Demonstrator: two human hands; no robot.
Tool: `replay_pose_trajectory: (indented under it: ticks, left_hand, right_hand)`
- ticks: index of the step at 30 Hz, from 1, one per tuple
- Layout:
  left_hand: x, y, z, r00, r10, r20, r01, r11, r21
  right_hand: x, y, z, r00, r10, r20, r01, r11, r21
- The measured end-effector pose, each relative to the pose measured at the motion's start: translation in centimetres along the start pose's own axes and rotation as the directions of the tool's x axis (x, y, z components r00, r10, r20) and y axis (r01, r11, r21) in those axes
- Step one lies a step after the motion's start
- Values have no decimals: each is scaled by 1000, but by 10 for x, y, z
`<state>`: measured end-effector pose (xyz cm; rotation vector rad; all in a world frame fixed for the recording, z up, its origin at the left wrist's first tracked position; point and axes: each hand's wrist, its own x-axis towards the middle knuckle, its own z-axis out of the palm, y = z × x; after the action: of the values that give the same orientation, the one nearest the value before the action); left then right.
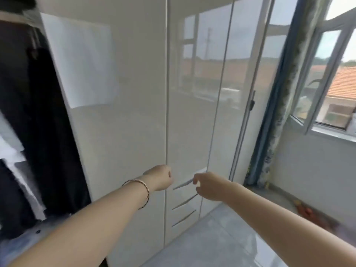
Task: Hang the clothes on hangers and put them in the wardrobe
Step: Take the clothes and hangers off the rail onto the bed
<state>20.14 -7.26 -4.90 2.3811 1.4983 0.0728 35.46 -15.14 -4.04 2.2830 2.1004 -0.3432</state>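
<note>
Left grip [159, 177] curls at the wardrobe [125, 112] door seam, whether grasping I cannot tell, right grip [206, 186] loose and empty; dark clothes [44, 132] already hang far left, so hanging looks largely done.

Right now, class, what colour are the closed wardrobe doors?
The wardrobe doors are glossy white; the head view shows them best.

One thin bracelet [148, 193] (gold, dark-flecked).

Wardrobe [138, 112]: tall, glossy white doors, centre and right ones shut. Drawers [185, 209] with slim slanted handles low in middle section. Left bay open: dark clothes [44, 122] hang inside, white garment [9, 143] at far left edge, blurred.
</note>
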Motion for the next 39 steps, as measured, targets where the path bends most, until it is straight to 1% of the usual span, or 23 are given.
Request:
replay_pose_trajectory:
  ticks: [2,4,7,11,15,17,19,21,23,25,29,31,32,34,36,38,39]
  left_hand:
    - [-4,-34,-33,990,-113,-81,110,993,-42]
    - [-11,-68,-63,961,-230,-154,221,973,-68]
    - [-31,-116,-102,891,-388,-237,375,922,-101]
    - [-63,-170,-140,797,-532,-287,507,847,-163]
    - [-89,-224,-173,709,-614,-348,602,783,-155]
    - [-95,-250,-188,675,-643,-363,630,758,-170]
    - [-95,-277,-202,660,-655,-368,644,746,-172]
    - [-89,-307,-219,655,-651,-384,653,743,-146]
    - [-81,-336,-237,648,-644,-407,666,738,-108]
    - [-75,-359,-255,656,-628,-419,668,741,-65]
    - [-60,-405,-285,678,-603,-421,652,757,-35]
    - [-52,-425,-294,688,-607,-399,646,762,-46]
    - [-48,-434,-297,690,-612,-385,646,761,-53]
    - [-42,-448,-301,683,-627,-375,651,755,-77]
    - [-39,-457,-301,669,-640,-378,654,749,-109]
    - [-38,-464,-302,662,-647,-379,657,744,-123]
    - [-38,-467,-302,659,-651,-377,659,741,-127]
  right_hand:
    - [30,-30,-20,991,-121,-56,120,993,-16]
    - [56,-62,-40,967,-236,-94,235,972,-29]
    - [88,-111,-64,917,-386,-97,379,922,-84]
    - [127,-175,-90,839,-515,-174,509,857,-81]
    - [154,-248,-109,766,-607,-214,606,792,-77]
    - [164,-288,-117,730,-633,-259,639,766,-70]
    - [175,-328,-122,690,-647,-325,672,739,-46]
    - [190,-367,-130,669,-640,-378,689,724,-7]
    - [210,-403,-145,668,-619,-412,675,738,-14]
    - [231,-431,-164,675,-591,-442,639,767,-49]
    - [277,-471,-201,721,-465,-513,511,858,-58]
    - [303,-484,-212,738,-441,-511,455,884,-106]
    - [314,-490,-216,758,-424,-495,437,894,-97]
    - [337,-503,-220,808,-381,-450,419,908,-17]
    - [354,-516,-222,844,-357,-400,431,895,112]
    - [366,-528,-223,865,-337,-371,448,853,270]
    - [370,-533,-224,865,-327,-380,461,817,347]
